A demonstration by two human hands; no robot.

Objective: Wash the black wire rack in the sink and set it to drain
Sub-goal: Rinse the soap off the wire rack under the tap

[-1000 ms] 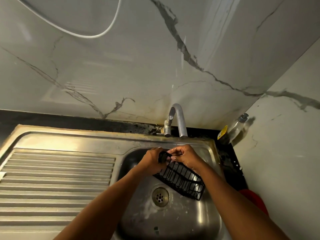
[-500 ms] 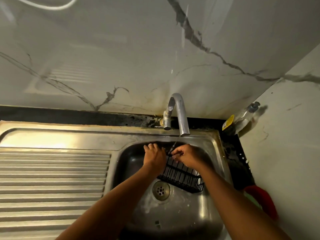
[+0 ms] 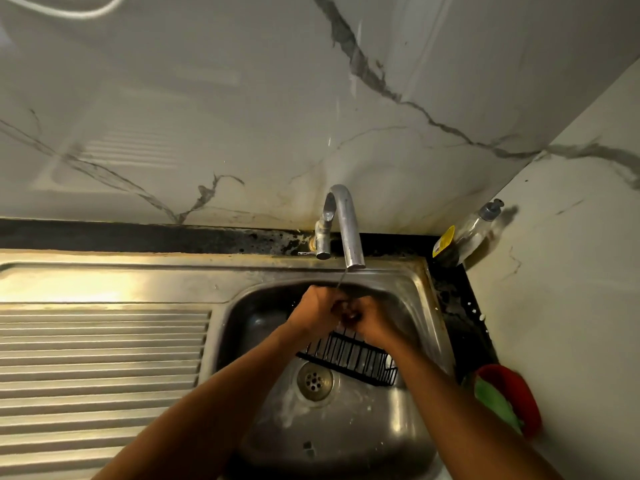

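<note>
Head view: we see the black wire rack [image 3: 349,356] lying tilted in the sink [image 3: 427,306] basin, just beside the drain [image 3: 314,380]. Under the thin stream from the tap [image 3: 346,223], the left hand [image 3: 313,311] and right hand [image 3: 374,320] meet with curled fingers at its far end; whether either grip clasps the wire, we cannot tell.

Blurred: left hand [image 3: 313,311], right hand [image 3: 372,320]; grip unclear; rack [image 3: 349,358] far end hidden.
</note>
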